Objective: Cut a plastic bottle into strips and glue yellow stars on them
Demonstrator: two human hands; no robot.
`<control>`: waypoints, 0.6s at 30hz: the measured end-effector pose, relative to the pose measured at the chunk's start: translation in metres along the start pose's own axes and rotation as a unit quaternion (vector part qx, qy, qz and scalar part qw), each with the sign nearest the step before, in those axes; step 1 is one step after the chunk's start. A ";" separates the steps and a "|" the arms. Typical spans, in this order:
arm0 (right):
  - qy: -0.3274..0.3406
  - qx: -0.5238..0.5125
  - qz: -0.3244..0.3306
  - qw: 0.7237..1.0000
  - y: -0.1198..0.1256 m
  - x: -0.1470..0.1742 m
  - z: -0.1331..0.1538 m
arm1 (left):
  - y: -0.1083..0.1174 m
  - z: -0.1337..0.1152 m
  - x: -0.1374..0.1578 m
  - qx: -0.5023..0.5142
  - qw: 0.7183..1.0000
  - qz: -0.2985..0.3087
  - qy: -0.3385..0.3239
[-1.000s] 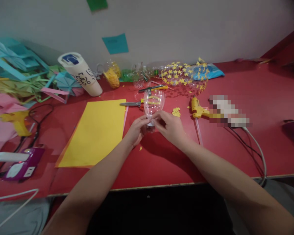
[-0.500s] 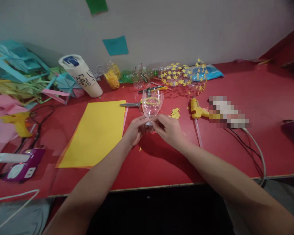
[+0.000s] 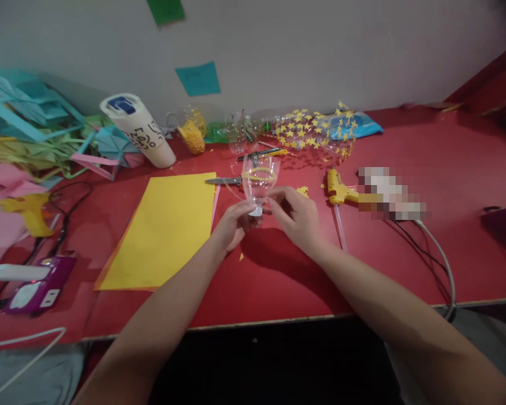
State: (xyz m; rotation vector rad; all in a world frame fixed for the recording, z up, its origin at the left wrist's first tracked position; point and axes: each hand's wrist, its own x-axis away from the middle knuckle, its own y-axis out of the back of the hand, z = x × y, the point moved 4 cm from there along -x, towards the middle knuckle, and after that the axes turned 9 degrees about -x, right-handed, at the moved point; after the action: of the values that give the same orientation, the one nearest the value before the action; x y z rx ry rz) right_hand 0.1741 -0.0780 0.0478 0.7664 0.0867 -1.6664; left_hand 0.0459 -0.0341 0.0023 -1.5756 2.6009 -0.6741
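The bottle top [image 3: 260,181] is clear (cap [image 3: 256,211] white), the table [image 3: 287,292] red.

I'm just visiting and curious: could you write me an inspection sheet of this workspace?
Surface: red table, yellow paper lying on it.
Job's things: clear plastic piece, wide end up, white at the bottom.
Clutter: scissors, loose yellow stars, yellow glue gun at right.
Hands: left hand grips the narrow end; right hand close beside it, contact unclear.
Cables: white cable reaching the front edge at right.
Surroundings: grey wall bearing blue paper and green paper.
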 end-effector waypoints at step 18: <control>-0.048 0.017 0.030 0.998 -0.005 -0.001 -0.008 | -0.001 0.000 0.001 -0.028 1.000 -0.012 -0.005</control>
State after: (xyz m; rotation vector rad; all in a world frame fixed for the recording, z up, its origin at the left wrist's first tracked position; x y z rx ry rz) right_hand 0.1732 -0.0719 0.0400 0.7073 -0.0327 -1.6478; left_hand 0.0465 -0.0355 0.0034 -1.6248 2.6200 -0.5973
